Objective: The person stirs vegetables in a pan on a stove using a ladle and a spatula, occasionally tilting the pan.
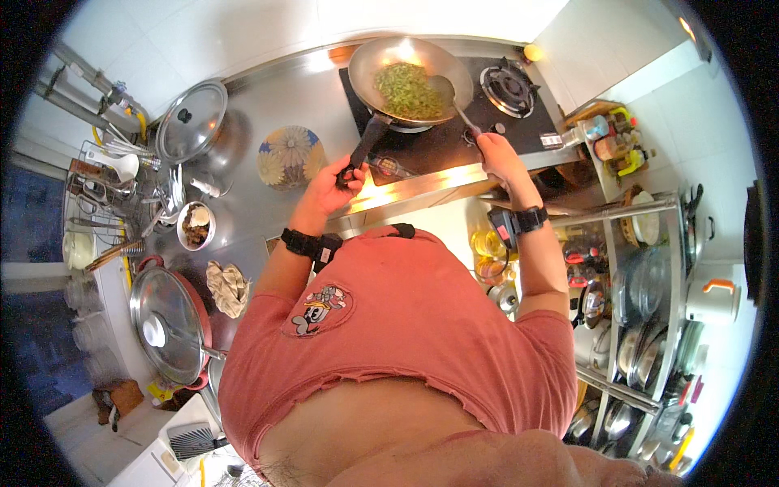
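Observation:
A metal wok [365, 67] rests on the left burner of a black gas hob [420, 152]. Chopped green vegetables [401, 91] lie in its bowl. My left hand [335, 185] grips the end of the wok's black handle [371, 140]. In my right hand [501, 159] is a metal spatula or ladle [465, 115], held by its handle. Its broad head reaches into the wok at the right side of the vegetables. Both wrists carry black strapped devices.
Left of the hob stands a flower-patterned round board or mat [291, 157]. A glass lid [192, 122], a bowl of food [196, 225], a crumpled cloth [227, 288] and a red lidded pan [170, 325] line the left counter. Bottles [621, 146] and a metal shelf rack [666, 292] stand right.

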Action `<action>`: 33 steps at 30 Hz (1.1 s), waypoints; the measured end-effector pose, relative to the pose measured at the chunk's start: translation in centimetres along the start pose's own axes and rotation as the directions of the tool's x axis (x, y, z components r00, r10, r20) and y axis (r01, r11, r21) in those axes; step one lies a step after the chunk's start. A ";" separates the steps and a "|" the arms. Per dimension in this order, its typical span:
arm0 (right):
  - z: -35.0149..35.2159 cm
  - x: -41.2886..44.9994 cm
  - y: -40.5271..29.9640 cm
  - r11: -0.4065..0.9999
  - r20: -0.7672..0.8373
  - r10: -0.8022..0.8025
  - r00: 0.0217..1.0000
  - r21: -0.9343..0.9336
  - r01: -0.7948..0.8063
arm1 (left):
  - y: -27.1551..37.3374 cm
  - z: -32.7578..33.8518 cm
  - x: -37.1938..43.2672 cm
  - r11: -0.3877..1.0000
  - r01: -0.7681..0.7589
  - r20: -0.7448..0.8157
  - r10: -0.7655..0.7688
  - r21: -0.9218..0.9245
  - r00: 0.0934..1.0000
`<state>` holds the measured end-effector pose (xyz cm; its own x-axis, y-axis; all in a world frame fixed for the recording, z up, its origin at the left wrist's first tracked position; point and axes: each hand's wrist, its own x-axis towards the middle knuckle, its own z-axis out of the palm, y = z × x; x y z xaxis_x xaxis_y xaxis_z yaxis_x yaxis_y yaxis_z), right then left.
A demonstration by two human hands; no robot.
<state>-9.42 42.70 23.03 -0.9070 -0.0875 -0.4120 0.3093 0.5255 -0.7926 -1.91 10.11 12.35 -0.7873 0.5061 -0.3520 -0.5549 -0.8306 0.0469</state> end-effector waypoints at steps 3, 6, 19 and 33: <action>0.7 -1.8 -0.4 0.988 -0.065 -0.151 0.986 -0.020 0.150 | -0.1 0.3 -0.1 1.000 0.026 -0.001 -0.026 -0.011 1.000; 1.3 -1.0 1.4 0.810 -0.220 -0.565 0.795 -0.333 0.483 | -0.4 1.4 -0.5 0.998 -0.034 -0.040 0.036 0.050 0.999; 2.9 -1.1 0.1 0.735 -0.178 -0.530 0.829 -0.585 0.343 | 0.0 0.5 -0.2 1.000 -0.011 -0.024 0.011 0.014 1.000; 2.5 1.9 0.8 0.658 -0.201 -0.632 0.748 -0.650 0.381 | -0.1 0.3 -0.3 1.000 -0.028 -0.020 0.028 0.014 0.999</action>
<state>-10.20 40.83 20.52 -0.9318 -0.2275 0.2830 -0.3278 0.8623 -0.3859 -1.74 10.09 12.69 -0.7972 0.4777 -0.3693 -0.5365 -0.8410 0.0703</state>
